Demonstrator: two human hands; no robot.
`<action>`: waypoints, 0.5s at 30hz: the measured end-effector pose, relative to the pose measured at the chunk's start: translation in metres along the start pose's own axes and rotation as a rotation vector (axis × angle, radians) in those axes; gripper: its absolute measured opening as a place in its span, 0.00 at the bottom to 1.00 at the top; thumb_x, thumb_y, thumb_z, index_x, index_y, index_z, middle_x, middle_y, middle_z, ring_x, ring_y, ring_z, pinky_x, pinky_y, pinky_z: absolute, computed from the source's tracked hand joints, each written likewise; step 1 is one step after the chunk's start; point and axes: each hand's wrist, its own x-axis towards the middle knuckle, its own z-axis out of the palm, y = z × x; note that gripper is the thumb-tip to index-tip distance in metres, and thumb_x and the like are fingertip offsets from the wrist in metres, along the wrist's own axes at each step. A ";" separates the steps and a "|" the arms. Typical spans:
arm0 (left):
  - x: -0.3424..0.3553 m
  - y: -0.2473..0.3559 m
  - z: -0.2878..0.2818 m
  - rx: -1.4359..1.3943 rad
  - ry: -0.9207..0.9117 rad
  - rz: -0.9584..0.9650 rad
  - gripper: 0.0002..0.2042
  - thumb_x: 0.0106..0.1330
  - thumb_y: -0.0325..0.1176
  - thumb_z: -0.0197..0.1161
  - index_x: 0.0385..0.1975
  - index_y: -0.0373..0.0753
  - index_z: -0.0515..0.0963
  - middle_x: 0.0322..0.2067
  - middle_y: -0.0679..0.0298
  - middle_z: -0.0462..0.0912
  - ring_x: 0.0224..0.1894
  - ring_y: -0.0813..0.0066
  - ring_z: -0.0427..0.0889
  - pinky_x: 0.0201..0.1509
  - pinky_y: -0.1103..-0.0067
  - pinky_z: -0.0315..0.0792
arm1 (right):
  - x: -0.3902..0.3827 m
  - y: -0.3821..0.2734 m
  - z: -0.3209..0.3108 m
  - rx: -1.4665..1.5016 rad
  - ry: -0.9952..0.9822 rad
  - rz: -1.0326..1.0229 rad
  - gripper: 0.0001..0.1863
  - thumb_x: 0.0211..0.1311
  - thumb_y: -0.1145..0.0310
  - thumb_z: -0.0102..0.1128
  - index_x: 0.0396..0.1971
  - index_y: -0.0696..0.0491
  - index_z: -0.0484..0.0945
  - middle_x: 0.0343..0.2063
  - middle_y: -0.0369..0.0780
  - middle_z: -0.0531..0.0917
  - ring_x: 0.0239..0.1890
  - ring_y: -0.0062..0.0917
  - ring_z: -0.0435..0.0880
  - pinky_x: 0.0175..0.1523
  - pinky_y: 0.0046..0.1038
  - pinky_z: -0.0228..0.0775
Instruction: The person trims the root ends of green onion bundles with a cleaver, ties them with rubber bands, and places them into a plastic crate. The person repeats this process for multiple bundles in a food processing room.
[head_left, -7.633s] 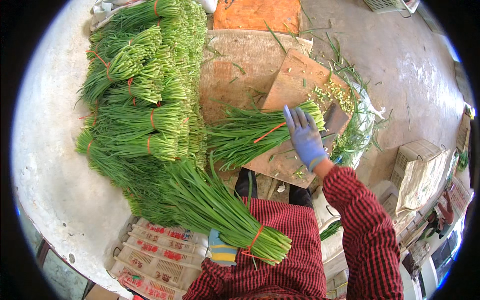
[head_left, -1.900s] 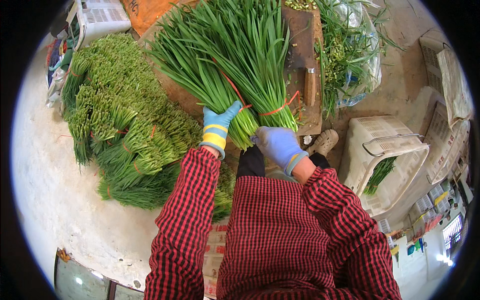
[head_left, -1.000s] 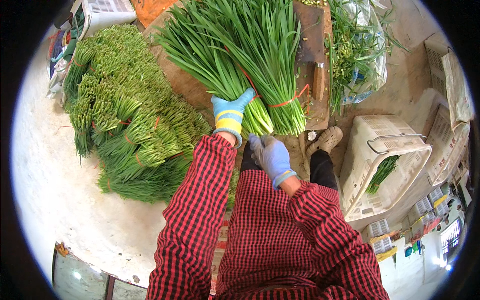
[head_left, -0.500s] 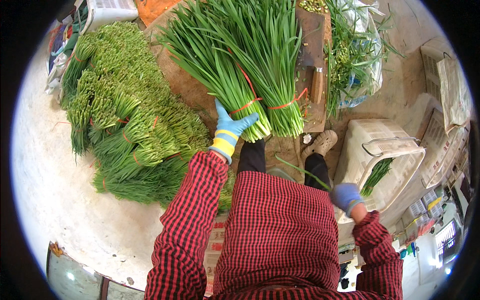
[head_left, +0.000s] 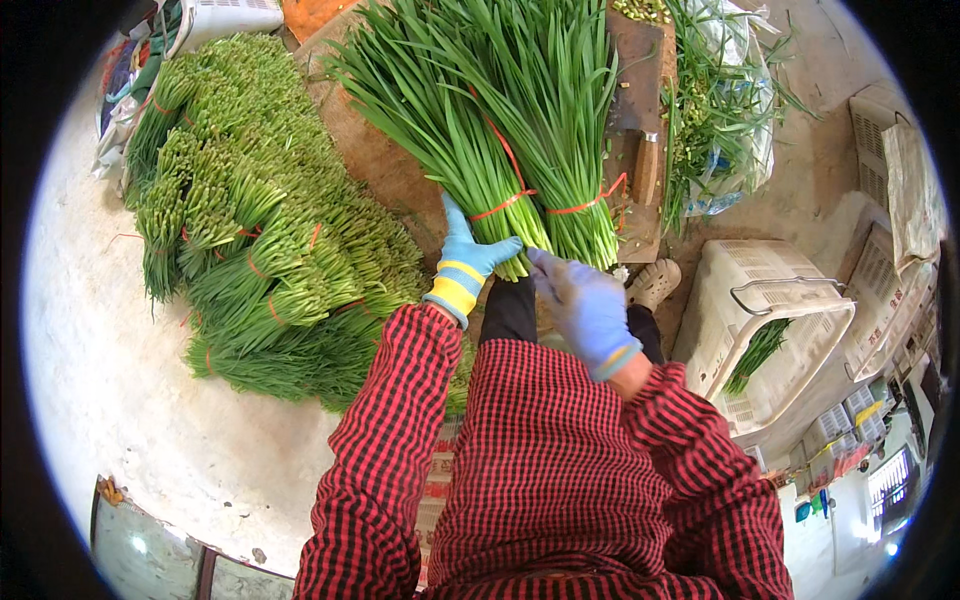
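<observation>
Two bundles of garlic chives lie side by side with pale stem ends toward me. My left hand (head_left: 467, 258), in a light-blue glove with yellow bands, is curled round the lower end of the left bundle (head_left: 485, 185), just below its red tie. The right bundle (head_left: 578, 195) also has a red tie. My right hand (head_left: 588, 310), in a purple-blue glove, reaches to the stem ends of the left bundle. Its fingers are drawn together there; whatever they pinch is hidden and slightly blurred.
A cleaver (head_left: 640, 110) with a wooden handle lies on the board right of the bundles. Tied chives form a large pile (head_left: 270, 220) at left. A white crate (head_left: 765, 270) holding some greens stands at right, below a plastic bag (head_left: 735, 140) with loose leaves.
My right hand has swung left from beside the white crate to the left bundle's stem ends. The long green stalk it held is out of sight. My left hand keeps its hold.
</observation>
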 end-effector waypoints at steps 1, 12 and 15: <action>0.002 -0.001 0.000 0.050 0.002 0.012 0.66 0.42 0.32 0.82 0.74 0.35 0.31 0.65 0.49 0.65 0.63 0.63 0.70 0.63 0.75 0.69 | 0.000 -0.004 0.012 -0.110 0.006 -0.006 0.10 0.65 0.57 0.59 0.36 0.48 0.79 0.16 0.36 0.78 0.18 0.30 0.81 0.23 0.32 0.70; 0.000 0.016 0.003 0.048 0.014 0.025 0.65 0.39 0.33 0.83 0.73 0.32 0.37 0.66 0.47 0.64 0.66 0.58 0.68 0.67 0.73 0.66 | 0.000 -0.004 0.058 -0.397 0.027 -0.018 0.14 0.64 0.57 0.58 0.24 0.48 0.70 0.10 0.34 0.72 0.12 0.28 0.76 0.17 0.34 0.64; -0.008 0.027 0.005 0.130 0.033 -0.045 0.64 0.40 0.34 0.84 0.73 0.32 0.40 0.66 0.47 0.64 0.67 0.56 0.66 0.69 0.72 0.63 | 0.005 0.004 0.060 -0.530 -0.046 -0.023 0.10 0.62 0.63 0.57 0.23 0.49 0.70 0.10 0.35 0.74 0.13 0.29 0.79 0.17 0.35 0.65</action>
